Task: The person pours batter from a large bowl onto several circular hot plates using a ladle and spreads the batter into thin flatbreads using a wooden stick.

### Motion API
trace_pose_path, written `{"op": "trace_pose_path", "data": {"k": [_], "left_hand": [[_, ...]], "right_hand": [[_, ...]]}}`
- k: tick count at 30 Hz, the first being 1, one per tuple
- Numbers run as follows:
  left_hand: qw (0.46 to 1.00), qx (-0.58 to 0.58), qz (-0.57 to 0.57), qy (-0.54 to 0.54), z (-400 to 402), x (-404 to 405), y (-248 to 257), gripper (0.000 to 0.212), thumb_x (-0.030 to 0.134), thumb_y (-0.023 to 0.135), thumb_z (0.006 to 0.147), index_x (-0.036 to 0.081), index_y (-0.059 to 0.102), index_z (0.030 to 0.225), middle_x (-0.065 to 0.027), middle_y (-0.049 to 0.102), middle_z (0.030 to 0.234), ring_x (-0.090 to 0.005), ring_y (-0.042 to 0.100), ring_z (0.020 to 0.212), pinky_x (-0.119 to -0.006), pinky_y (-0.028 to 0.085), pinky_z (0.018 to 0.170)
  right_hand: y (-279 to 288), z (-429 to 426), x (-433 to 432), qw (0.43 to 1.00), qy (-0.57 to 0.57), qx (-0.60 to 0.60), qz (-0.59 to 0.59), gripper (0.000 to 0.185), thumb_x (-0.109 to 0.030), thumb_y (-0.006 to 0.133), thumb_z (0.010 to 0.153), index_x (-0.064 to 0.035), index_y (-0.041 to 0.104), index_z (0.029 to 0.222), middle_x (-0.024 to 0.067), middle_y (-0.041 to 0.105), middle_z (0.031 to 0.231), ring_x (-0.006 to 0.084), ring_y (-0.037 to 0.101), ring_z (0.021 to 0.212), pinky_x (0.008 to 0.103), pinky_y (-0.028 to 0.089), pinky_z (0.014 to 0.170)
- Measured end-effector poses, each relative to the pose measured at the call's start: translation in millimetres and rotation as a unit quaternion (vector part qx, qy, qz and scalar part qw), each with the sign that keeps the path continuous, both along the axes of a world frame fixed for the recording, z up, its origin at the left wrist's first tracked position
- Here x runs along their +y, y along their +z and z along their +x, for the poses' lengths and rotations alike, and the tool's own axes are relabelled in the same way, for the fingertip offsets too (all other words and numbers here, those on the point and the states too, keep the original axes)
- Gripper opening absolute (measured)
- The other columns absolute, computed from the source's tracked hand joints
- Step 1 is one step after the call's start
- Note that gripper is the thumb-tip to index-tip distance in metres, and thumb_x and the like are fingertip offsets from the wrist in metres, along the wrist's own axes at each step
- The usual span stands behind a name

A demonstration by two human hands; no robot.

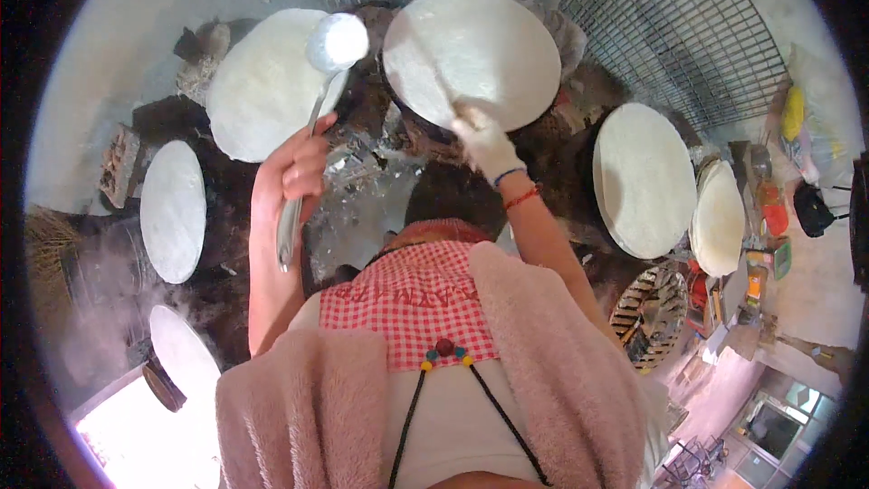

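Note:
My bare left hand (pixel 299 173) grips the handle of a metal ladle (pixel 316 105). Its bowl looks bright white and is over the right edge of a round, pale flatbread (pixel 265 81) on a griddle; glare hides what it holds. On my right hand (pixel 485 139) is a whitish glove. Its fingers curl around a blurred brownish tool (pixel 468 107) at the near edge of a second round griddle, coated with a pale layer (pixel 475 54). A darker narrow line runs up-left from these fingers; I cannot tell whether it is the tool or a shadow.
More pale rounds stand left (pixel 173 210), lower left (pixel 180 339) and right (pixel 645 180). Beyond the right one is a stack of flatbreads (pixel 718 221). A wire grid (pixel 686 34) leans at the upper right, with a slatted basket (pixel 650 319) below. Steam drifts on the left.

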State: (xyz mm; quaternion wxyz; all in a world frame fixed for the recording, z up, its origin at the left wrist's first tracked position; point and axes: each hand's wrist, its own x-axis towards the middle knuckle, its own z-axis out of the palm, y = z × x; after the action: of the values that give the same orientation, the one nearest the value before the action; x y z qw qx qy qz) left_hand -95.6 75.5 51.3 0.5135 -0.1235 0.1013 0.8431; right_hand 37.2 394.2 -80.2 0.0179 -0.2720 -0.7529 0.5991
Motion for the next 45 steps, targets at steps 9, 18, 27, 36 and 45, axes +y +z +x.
{"op": "trace_pose_path", "data": {"k": [9,18,27,36,45], "left_hand": [[0.996,-0.037,0.081,-0.021,-42.9,-119.8,-31.5,0.046,0.012,0.040,0.114,-0.003,0.038,0.158,-0.0048,0.045,0.080,-0.0173,0.044,0.051,-0.034,0.040,0.039],[0.996,-0.022,-0.078,0.034,-34.4,-99.7,-112.3,0.033,0.013,0.047,0.110,0.000,0.047,0.141,-0.0039,0.049,0.080,-0.0178,0.048,0.056,-0.033,0.044,0.047],[0.945,0.183,-0.250,0.106,62.3,-9.7,-106.8,0.019,0.013,0.055,0.107,0.004,0.055,0.124,-0.0029,0.054,0.081,-0.0182,0.053,0.062,-0.032,0.048,0.055],[0.659,0.570,-0.483,0.091,89.2,31.8,-102.4,0.007,0.013,0.063,0.103,0.008,0.064,0.107,-0.0020,0.058,0.081,-0.0187,0.057,0.067,-0.031,0.051,0.063],[0.062,0.907,-0.416,0.030,52.5,55.3,-99.5,0.010,0.009,0.058,0.100,0.007,0.068,0.101,-0.0092,0.059,0.085,-0.0255,0.060,0.074,-0.038,0.050,0.064]], "right_hand": [[3.1,6.7,29.3,0.956,0.105,-0.055,0.268,0.047,-0.041,0.058,0.103,-0.0098,0.065,0.138,0.0216,0.069,0.132,0.0426,0.066,0.120,0.0484,0.052,0.103],[34.0,204.0,-42.0,0.965,0.030,-0.161,0.203,0.058,-0.043,0.071,0.094,-0.0064,0.060,0.138,0.0246,0.071,0.119,0.0431,0.068,0.111,0.0477,0.055,0.095],[2.9,246.3,132.2,0.857,-0.171,-0.212,0.437,0.048,-0.033,0.076,0.093,-0.0158,0.059,0.134,0.0190,0.068,0.120,0.0403,0.069,0.114,0.0544,0.058,0.091],[51.0,257.6,193.1,0.889,-0.155,-0.251,0.349,0.029,-0.028,0.056,0.101,-0.0159,0.068,0.124,0.0158,0.073,0.120,0.0413,0.068,0.113,0.0526,0.055,0.092],[195.0,285.9,321.6,0.867,-0.172,-0.195,0.425,0.041,-0.027,0.082,0.086,-0.0039,0.074,0.118,0.0123,0.076,0.099,0.0283,0.072,0.094,0.0409,0.056,0.084]]}}
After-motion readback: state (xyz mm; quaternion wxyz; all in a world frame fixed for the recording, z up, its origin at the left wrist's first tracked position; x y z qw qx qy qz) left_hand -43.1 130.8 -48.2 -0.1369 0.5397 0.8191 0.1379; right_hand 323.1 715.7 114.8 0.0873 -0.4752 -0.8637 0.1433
